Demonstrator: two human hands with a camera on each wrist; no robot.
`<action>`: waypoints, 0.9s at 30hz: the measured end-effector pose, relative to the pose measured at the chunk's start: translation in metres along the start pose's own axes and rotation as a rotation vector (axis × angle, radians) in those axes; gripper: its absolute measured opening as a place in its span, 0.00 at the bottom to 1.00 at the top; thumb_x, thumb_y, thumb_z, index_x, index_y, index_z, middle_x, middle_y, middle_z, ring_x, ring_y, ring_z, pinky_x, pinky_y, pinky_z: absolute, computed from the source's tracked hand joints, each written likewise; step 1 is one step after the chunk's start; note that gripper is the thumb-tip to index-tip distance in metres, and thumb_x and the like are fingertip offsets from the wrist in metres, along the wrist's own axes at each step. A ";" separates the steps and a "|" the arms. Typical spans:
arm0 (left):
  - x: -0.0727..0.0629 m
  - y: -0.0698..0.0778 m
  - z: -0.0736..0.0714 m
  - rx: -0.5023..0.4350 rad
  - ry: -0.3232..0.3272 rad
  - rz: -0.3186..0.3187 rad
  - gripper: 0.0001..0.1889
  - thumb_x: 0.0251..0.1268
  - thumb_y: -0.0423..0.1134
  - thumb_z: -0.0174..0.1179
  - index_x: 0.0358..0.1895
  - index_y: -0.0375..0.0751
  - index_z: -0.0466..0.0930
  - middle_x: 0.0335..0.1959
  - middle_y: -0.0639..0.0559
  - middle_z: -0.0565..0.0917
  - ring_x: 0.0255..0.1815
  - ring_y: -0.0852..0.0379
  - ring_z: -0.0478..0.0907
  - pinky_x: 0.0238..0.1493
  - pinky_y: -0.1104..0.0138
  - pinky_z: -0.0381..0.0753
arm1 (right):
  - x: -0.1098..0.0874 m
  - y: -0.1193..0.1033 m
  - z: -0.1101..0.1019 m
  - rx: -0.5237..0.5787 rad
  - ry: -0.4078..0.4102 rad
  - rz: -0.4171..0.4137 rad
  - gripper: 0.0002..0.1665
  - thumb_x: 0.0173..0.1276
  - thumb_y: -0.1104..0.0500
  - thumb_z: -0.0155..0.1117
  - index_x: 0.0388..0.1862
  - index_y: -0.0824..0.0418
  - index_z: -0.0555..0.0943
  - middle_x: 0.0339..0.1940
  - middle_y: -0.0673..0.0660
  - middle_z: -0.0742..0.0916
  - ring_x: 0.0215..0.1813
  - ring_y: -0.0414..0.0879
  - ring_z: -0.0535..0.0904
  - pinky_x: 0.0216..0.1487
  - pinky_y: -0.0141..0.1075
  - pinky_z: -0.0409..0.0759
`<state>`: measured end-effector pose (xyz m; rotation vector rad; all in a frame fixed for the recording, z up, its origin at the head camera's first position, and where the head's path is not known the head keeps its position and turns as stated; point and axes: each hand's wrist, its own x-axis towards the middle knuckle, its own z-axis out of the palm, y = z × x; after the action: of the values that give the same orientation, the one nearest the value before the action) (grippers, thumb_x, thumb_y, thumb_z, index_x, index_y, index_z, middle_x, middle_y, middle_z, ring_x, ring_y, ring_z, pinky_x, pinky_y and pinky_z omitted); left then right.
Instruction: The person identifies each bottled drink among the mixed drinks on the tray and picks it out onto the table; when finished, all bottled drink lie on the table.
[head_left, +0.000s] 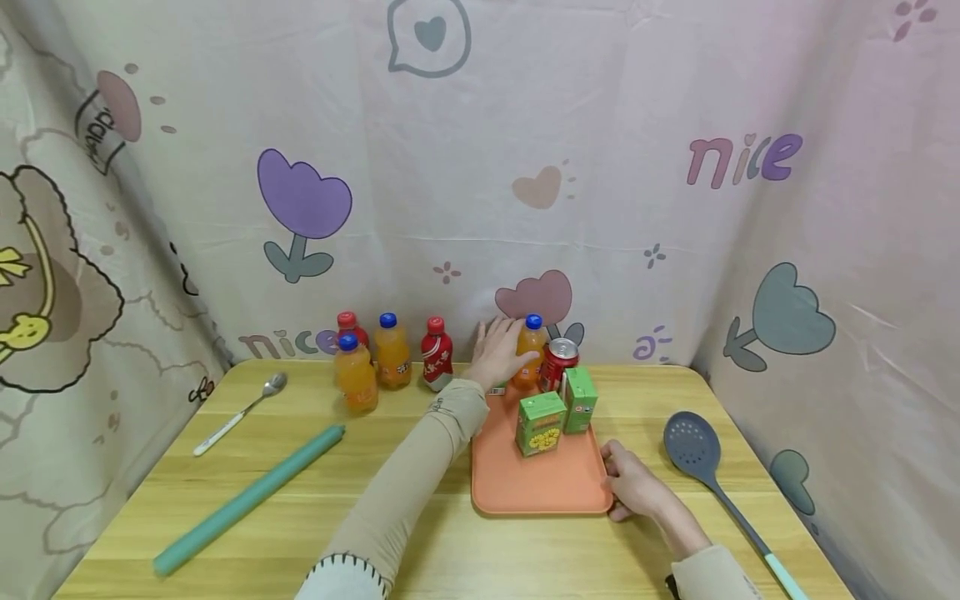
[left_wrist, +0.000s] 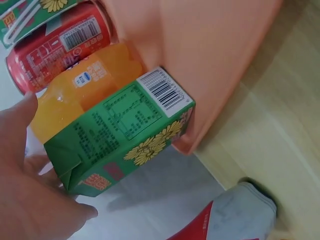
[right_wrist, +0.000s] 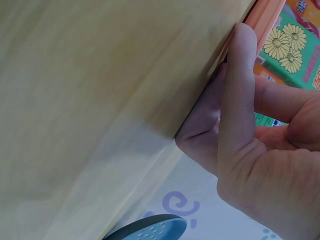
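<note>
An orange tray [head_left: 540, 492] lies on the table, its right edge gripped by my right hand [head_left: 637, 483]. At the tray's far left corner my left hand [head_left: 498, 354] reaches over a green drink carton [left_wrist: 120, 130], fingers extended; the head view mostly hides this carton. Whether the fingers touch it, I cannot tell. Beside it stands an orange drink bottle [head_left: 531, 346] with a blue cap, close to the left thumb. A red can [head_left: 558, 367] comes next to the bottle. Two more green cartons, one in front [head_left: 540, 429] and one behind [head_left: 580, 400], stand on the tray.
Left of the tray are two orange drink bottles [head_left: 356, 379] and two red bottles [head_left: 437, 354]. A spoon [head_left: 240, 417] and a long green roll [head_left: 251, 498] lie farther left. On the right lies a slotted skimmer [head_left: 693, 446]. Patterned curtains border the table.
</note>
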<state>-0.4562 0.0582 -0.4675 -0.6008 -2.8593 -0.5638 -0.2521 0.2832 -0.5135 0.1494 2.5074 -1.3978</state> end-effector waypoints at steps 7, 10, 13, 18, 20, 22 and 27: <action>-0.002 0.002 0.003 0.035 0.031 -0.022 0.37 0.76 0.63 0.58 0.81 0.52 0.63 0.81 0.52 0.70 0.86 0.48 0.59 0.88 0.39 0.42 | 0.000 0.000 0.000 0.004 -0.005 -0.005 0.17 0.77 0.76 0.48 0.62 0.69 0.68 0.44 0.66 0.81 0.36 0.51 0.84 0.25 0.43 0.86; -0.004 0.003 0.003 0.041 0.044 -0.026 0.37 0.75 0.64 0.59 0.80 0.52 0.65 0.80 0.53 0.72 0.85 0.49 0.61 0.88 0.38 0.42 | 0.000 0.001 0.000 0.005 -0.005 -0.007 0.17 0.76 0.76 0.48 0.61 0.69 0.68 0.44 0.66 0.81 0.36 0.51 0.84 0.25 0.44 0.86; -0.006 0.002 0.002 0.020 0.055 -0.021 0.37 0.73 0.64 0.61 0.78 0.52 0.67 0.79 0.53 0.73 0.85 0.48 0.61 0.87 0.36 0.41 | 0.000 0.002 -0.001 0.008 -0.003 -0.009 0.17 0.76 0.77 0.48 0.61 0.69 0.68 0.43 0.66 0.80 0.36 0.51 0.84 0.25 0.44 0.87; -0.014 0.001 -0.001 -0.067 0.075 0.004 0.36 0.71 0.61 0.65 0.77 0.50 0.70 0.78 0.51 0.75 0.86 0.46 0.61 0.86 0.34 0.40 | 0.001 0.001 -0.002 0.004 0.003 -0.006 0.17 0.76 0.77 0.48 0.61 0.69 0.68 0.44 0.66 0.80 0.36 0.52 0.84 0.26 0.44 0.87; -0.017 -0.001 -0.001 -0.098 0.079 0.021 0.36 0.71 0.60 0.66 0.77 0.49 0.71 0.78 0.49 0.75 0.85 0.45 0.62 0.86 0.34 0.40 | 0.001 0.000 -0.001 0.005 0.006 -0.002 0.18 0.76 0.77 0.48 0.61 0.69 0.68 0.44 0.66 0.80 0.36 0.52 0.84 0.26 0.44 0.87; -0.018 -0.002 -0.001 -0.116 0.082 0.039 0.36 0.71 0.59 0.67 0.76 0.48 0.71 0.78 0.48 0.75 0.84 0.45 0.63 0.86 0.34 0.40 | 0.001 0.000 -0.001 0.002 0.001 -0.003 0.18 0.76 0.77 0.48 0.62 0.69 0.68 0.45 0.67 0.80 0.37 0.52 0.84 0.26 0.44 0.87; -0.021 -0.001 0.000 -0.149 0.086 0.074 0.35 0.72 0.59 0.65 0.76 0.48 0.71 0.77 0.50 0.76 0.82 0.48 0.68 0.87 0.36 0.40 | -0.001 0.000 0.000 0.006 0.005 0.000 0.18 0.76 0.76 0.48 0.62 0.69 0.68 0.44 0.66 0.78 0.37 0.52 0.84 0.26 0.43 0.87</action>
<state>-0.4381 0.0499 -0.4725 -0.6851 -2.7199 -0.7753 -0.2515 0.2831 -0.5135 0.1543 2.5077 -1.4062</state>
